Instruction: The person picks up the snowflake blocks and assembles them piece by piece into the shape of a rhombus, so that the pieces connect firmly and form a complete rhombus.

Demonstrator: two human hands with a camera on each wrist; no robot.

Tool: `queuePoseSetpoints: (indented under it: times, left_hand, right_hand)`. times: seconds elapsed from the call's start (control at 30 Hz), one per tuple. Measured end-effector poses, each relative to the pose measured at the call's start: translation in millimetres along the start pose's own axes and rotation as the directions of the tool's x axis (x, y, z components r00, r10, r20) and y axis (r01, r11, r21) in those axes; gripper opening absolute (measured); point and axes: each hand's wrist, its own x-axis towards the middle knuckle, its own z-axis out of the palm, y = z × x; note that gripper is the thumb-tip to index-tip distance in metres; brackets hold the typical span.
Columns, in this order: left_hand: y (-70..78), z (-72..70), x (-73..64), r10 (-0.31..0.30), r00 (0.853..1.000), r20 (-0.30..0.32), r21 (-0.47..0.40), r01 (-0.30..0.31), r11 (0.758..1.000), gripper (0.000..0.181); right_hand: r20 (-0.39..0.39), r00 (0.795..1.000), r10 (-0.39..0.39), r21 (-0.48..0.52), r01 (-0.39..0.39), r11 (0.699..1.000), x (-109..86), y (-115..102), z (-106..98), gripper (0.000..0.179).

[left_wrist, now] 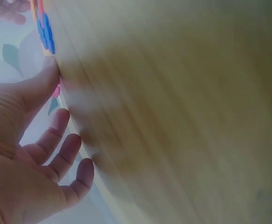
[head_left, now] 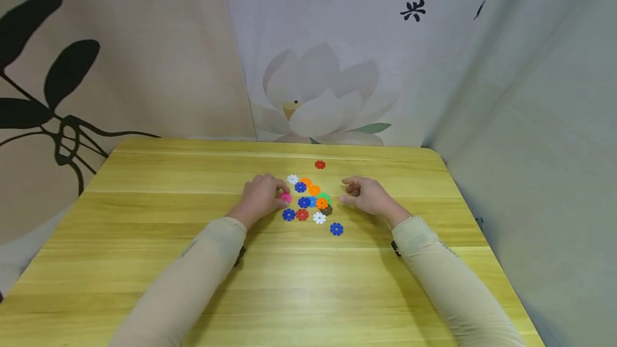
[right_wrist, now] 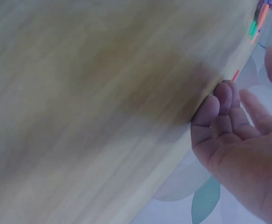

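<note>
My left hand (head_left: 262,197) is at the left side of a loose group of colourful notched plastic snowflake discs. Its thumb and index finger pinch a pink snowflake disc (head_left: 286,197) at the edges. In the left wrist view, part of the pink disc (left_wrist: 56,91) shows behind the thumb; the rest is hidden. Beside it lie a blue disc (head_left: 288,215), a red disc (head_left: 302,215) and a white disc (head_left: 292,179). To the right of the group, my right hand (head_left: 368,195) holds nothing, its fingers loosely curled near the tabletop, apart from the green disc (head_left: 325,197).
An orange disc (head_left: 321,203) overlaps a brown disc (head_left: 328,210). A lone red disc (head_left: 320,165) lies farther back and a blue disc (head_left: 336,229) nearer the front. The wooden table (head_left: 299,293) meets a printed curtain (head_left: 337,25) behind and a pale curtain (head_left: 544,138) at right.
</note>
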Motion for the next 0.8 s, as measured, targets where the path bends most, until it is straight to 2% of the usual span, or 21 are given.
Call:
queuePoseSetpoints:
  times: [0.07, 0.13, 0.2, 0.23, 0.27, 0.3, 0.33, 0.4, 0.47, 0.5, 0.57, 0.63, 0.67, 0.73, 0.8]
  left_hand:
    - [-0.2, -0.4, -0.6, -0.017, 1.0, 0.003, -0.079, 0.017, 0.997, 0.02]
    - [-0.2, -1.4, -1.2, -0.051, 0.999, -0.003, -0.174, 0.05, 0.983, 0.016]
    - [-0.4, -2.9, -1.9, -0.091, 0.996, -0.018, -0.282, 0.082, 0.956, 0.014]
    - [-0.3, -4.0, -2.5, -0.117, 0.993, -0.026, -0.344, 0.101, 0.934, 0.015]
    - [0.0, -5.3, -3.2, -0.138, 0.99, -0.036, -0.411, 0.111, 0.905, 0.017]
    - [0.4, -6.7, -4.0, -0.155, 0.987, -0.042, -0.487, 0.115, 0.866, 0.021]
    - [1.1, -8.1, -5.4, -0.175, 0.984, -0.045, -0.56, 0.12, 0.82, 0.025]
    - [3.4, -10.5, -9.0, -0.216, 0.975, -0.042, -0.691, 0.128, 0.711, 0.03]
    - [5.8, -11.0, -13.7, -0.253, 0.967, -0.025, -0.79, 0.136, 0.598, 0.033]
    - [7.4, -10.5, -16.0, -0.272, 0.962, -0.012, -0.821, 0.146, 0.552, 0.034]
    - [10.2, -8.1, -20.0, -0.3, 0.954, 0.012, -0.859, 0.163, 0.485, 0.035]
    - [12.6, -4.5, -22.6, -0.309, 0.95, 0.036, -0.886, 0.174, 0.43, 0.036]
    - [14.0, -2.8, -23.3, -0.309, 0.95, 0.043, -0.895, 0.174, 0.412, 0.036]
    - [16.1, 0.1, -24.1, -0.303, 0.952, 0.046, -0.902, 0.17, 0.397, 0.036]
    - [17.9, 1.5, -24.7, -0.296, 0.954, 0.041, -0.904, 0.162, 0.396, 0.036]
  right_hand:
    - [0.006, 1.0, 0.008, 0.005, -0.008, 1.0, -0.3, -0.7, 0.5, 0.061]
    - [0.012, 1.0, 0.01, 0.007, -0.01, 1.0, -0.5, -1.8, 0.9, 0.061]
    - [0.012, 1.0, 0.007, 0.003, -0.007, 1.0, -0.6, -3.7, 1.4, 0.06]
    - [0.012, 1.0, 0.002, 0.001, -0.002, 1.0, -0.3, -4.9, 2.0, 0.059]
    - [0.011, 1.0, -0.003, -0.002, 0.003, 1.0, -0.1, -6.5, 2.6, 0.058]
    - [0.01, 1.0, -0.011, -0.008, 0.011, 1.0, 0.0, -8.7, 3.5, 0.058]
    - [0.009, 1.0, -0.021, -0.013, 0.021, 1.0, 0.4, -10.8, 4.7, 0.057]
    - [0.016, 0.999, -0.046, -0.015, 0.046, 0.999, 1.8, -15.8, 8.2, 0.056]
    - [0.03, 0.996, -0.079, -0.028, 0.08, 0.996, 4.1, -20.7, 12.8, 0.056]
    - [0.039, 0.995, -0.093, -0.03, 0.094, 0.995, 5.7, -22.6, 15.5, 0.055]
    - [0.056, 0.992, -0.111, -0.035, 0.113, 0.993, 8.4, -26.7, 20.6, 0.054]
    - [0.065, 0.991, -0.12, -0.052, 0.123, 0.991, 11.5, -29.5, 24.8, 0.052]
    - [0.067, 0.991, -0.116, -0.055, 0.12, 0.991, 12.6, -31.0, 26.4, 0.052]
    - [0.066, 0.992, -0.109, -0.074, 0.113, 0.991, 13.8, -34.1, 28.1, 0.049]
    - [0.066, 0.992, -0.103, -0.094, 0.109, 0.99, 14.7, -36.7, 28.7, 0.046]
